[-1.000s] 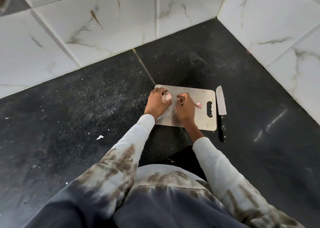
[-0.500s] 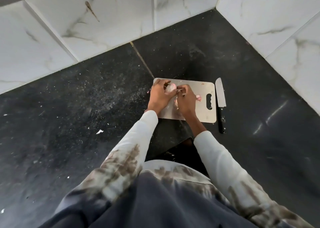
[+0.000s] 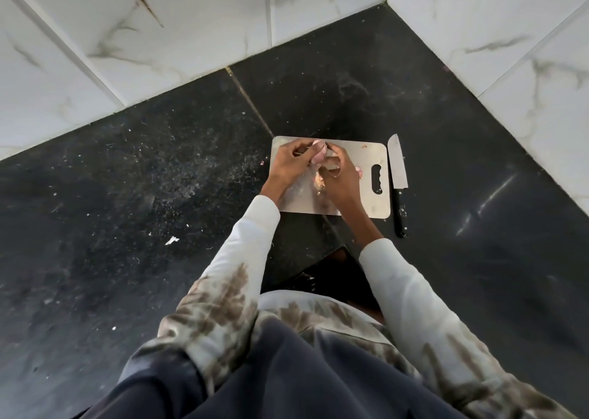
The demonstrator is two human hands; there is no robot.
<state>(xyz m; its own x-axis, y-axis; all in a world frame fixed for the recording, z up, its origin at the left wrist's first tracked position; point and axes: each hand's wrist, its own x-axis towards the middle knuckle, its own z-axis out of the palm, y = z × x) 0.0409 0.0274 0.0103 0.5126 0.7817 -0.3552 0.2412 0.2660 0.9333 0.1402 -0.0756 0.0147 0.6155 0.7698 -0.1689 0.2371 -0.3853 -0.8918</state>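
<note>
Fingers (image 3: 301, 151) of left hand (image 3: 291, 165) curl round a pale pink papery garlic bulb (image 3: 319, 151), held just over the far-left part of the grey rectangular metal cutting board (image 3: 379, 207). Right hand (image 3: 339, 179) touches it, fingers bent tight, seemingly pinching the skin; the exact pinch is hidden behind knuckles.

Risks, near to far:
- **Board skid:** The board's near edge sits close to the front lip of the black speckled stone counter (image 3: 159, 179). It is smooth metal on smooth stone, so a downward push could skid the board toward the person.
- **Lost grip:** Mid-board, beige peel scraps (image 3: 319, 184) pile under the hands. They could stick to fingers and spoil the grip, and the bulb drops.
- **Clove rolling off:** A small loose pink clove (image 3: 358, 172) lies on the board just right of the right hand, beside the handle slot. A wrist sweep could roll it off.
- **Blade contact:** A steel-bladed black-handled knife (image 3: 397, 170) lies just off the board's right edge, parallel to it. A slipped tug rightward puts the hand near the blade.
- **Scatter:** Beyond the board's far edge, skin flakes could scatter toward the white marble-look tiled wall (image 3: 191, 52).
</note>
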